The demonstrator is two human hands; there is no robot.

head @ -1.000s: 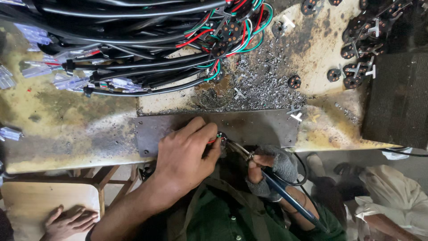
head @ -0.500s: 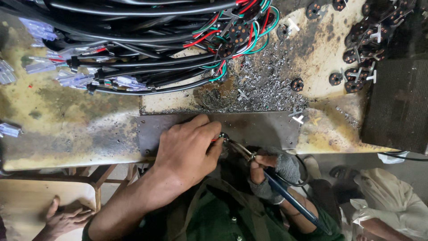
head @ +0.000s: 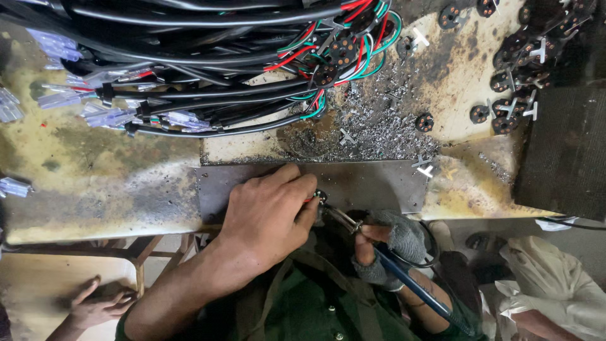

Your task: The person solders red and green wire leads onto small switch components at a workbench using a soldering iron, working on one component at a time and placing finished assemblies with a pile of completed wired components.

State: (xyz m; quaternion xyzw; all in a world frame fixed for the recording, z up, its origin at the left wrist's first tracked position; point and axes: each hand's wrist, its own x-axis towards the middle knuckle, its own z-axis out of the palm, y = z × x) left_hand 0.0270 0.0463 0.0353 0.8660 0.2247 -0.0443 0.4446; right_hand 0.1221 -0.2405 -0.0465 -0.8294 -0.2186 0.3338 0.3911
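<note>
Surface: stained yellowish board (head: 95,158), scorched and strewn with grey metal crumbs (head: 379,126).
Plate: flat dull-grey metal plate (head: 379,186) at the near edge of the surface.
Left hand: bare left hand (head: 268,211) on the plate, fingers pinched together on a small round connector (head: 320,196).
Right hand: right hand (head: 385,246) in a frayed grey fingerless glove, grip clamped on a blue-handled soldering iron (head: 404,275); its tip touches the connector.
Cables: glossy black cables (head: 189,101) with red and green wires above.
Change: hands have stayed in place since half a second ago.
</note>
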